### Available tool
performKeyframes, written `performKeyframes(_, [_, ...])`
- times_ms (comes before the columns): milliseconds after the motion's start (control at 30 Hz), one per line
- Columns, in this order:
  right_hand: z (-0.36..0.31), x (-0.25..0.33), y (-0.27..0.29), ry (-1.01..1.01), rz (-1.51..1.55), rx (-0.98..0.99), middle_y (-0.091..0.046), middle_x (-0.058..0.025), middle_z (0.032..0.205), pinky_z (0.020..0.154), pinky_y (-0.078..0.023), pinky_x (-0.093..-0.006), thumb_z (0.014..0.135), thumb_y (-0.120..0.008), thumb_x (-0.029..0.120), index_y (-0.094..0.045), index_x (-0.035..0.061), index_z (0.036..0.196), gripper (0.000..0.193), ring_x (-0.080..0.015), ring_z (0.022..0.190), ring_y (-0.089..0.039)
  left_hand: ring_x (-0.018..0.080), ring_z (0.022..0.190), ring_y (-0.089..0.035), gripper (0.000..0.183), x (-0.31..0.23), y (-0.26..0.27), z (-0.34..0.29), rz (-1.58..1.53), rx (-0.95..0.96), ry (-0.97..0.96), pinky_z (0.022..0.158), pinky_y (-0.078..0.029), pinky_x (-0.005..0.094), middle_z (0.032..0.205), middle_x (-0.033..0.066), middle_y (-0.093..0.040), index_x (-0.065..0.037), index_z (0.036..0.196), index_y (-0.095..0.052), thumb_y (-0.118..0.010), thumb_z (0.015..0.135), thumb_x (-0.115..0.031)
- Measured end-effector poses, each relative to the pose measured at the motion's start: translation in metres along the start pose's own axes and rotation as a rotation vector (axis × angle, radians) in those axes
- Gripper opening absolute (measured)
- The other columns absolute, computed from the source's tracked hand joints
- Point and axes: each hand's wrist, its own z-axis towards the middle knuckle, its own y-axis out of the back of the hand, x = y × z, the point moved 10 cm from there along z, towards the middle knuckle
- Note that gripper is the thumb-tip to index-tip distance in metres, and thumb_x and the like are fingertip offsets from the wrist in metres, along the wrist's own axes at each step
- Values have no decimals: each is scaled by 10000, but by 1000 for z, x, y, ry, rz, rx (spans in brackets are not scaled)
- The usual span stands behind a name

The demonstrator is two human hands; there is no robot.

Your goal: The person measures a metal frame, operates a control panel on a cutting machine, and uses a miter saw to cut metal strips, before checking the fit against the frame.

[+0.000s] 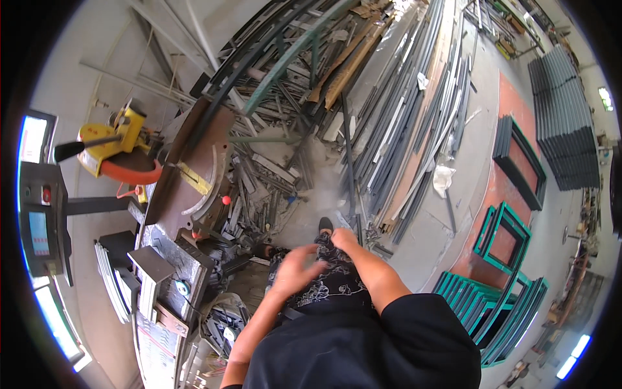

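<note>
My left hand [298, 269] is in front of my body, over my dark patterned trousers [324, 275]. Its fingers are apart and slightly blurred, and nothing shows in them. Farther forward and to the right, my right hand [343, 238] is closed. A pale, thin piece [339, 220] shows just beyond its fingers, but whether the hand grips it cannot be made out. Below the hands, one dark shoe [325, 225] stands on the dusty floor, close to metal offcuts [275, 185].
At left stands a yellow saw with an orange guard [129, 146], beside a control panel [44, 217] and a bench holding a tape measure [183, 287]. Long metal profiles [395, 129] lie ahead. Green frames [505, 240] and stacked grey frames [564, 120] are at right.
</note>
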Motion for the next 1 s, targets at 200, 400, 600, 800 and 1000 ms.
performKeyframes(200, [51,-59,62,-147,211,-262,-686,-209,893,792,-518,-493,830,-550,248,-732,62,834,260,-401,861,-663,327,1417,-280,680,-181,-113,35,-260,684,-355,1149,-251,438,1523,169,-297,-88,1429,-436,-690,827,-277])
performKeyframes(400, [37,-66,36,-123,392,-338,-685,-217,873,763,-519,-476,839,-533,255,-731,49,838,286,-404,838,-664,308,1412,-294,652,-164,-145,52,-320,806,-237,1139,-271,411,1502,138,-322,-139,1408,-472,-662,787,-90])
performKeyframes(600, [11,-73,-49,-267,339,-6,-692,-217,940,835,-521,-455,810,-551,262,-738,53,884,290,-394,923,-663,344,1461,-154,799,-151,-154,37,-320,949,-42,1171,-182,476,1541,176,-229,-124,1470,-355,-710,778,-308])
performKeyframes(800, [25,-55,-45,-186,315,42,-685,-214,985,847,-517,-459,814,-553,259,-731,60,894,279,-385,956,-651,321,1397,-320,674,-150,-153,62,-264,846,-142,1150,-250,427,1453,169,-389,-89,1379,-469,-713,753,-142])
performKeyframes(1000, [53,-55,-13,-181,324,-24,-681,-189,1022,852,-508,-463,833,-548,276,-731,87,924,278,-390,986,-635,309,1442,-235,750,-155,-148,66,-305,828,-58,1169,-212,439,1490,153,-345,-83,1436,-398,-693,750,-160])
